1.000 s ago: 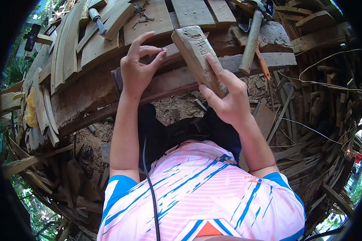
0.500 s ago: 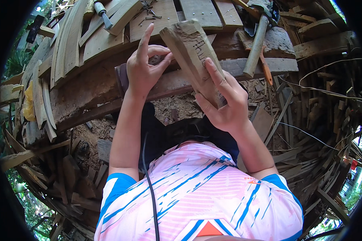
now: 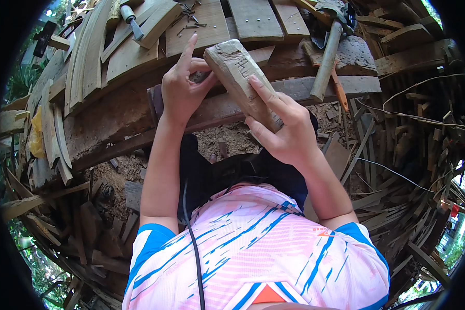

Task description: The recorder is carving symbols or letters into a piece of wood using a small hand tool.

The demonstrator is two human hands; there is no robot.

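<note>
A thick wooden block (image 3: 236, 77) with dark markings on its face is held at a slant over the near edge of the workbench. My right hand (image 3: 290, 123) grips its near end, fingers along the right side and thumb beneath the left. By the far left side of the block is my left hand (image 3: 183, 95), its index finger raised. The thumb and other fingers of that hand curl together against the block's edge. Whatever they pinch, if anything, is hidden behind the block.
Several loose nails (image 3: 192, 22) lie on the bench boards (image 3: 206, 39). A chisel (image 3: 132, 21) rests at the far left. A hammer with a wooden handle (image 3: 327, 61) and an orange-handled tool (image 3: 339, 89) lie at the right. Wood scraps (image 3: 382, 217) are piled around me.
The block's far end has come down and nearer, so the block looks shorter. My right hand has shifted slightly left. My left hand has hardly moved.
</note>
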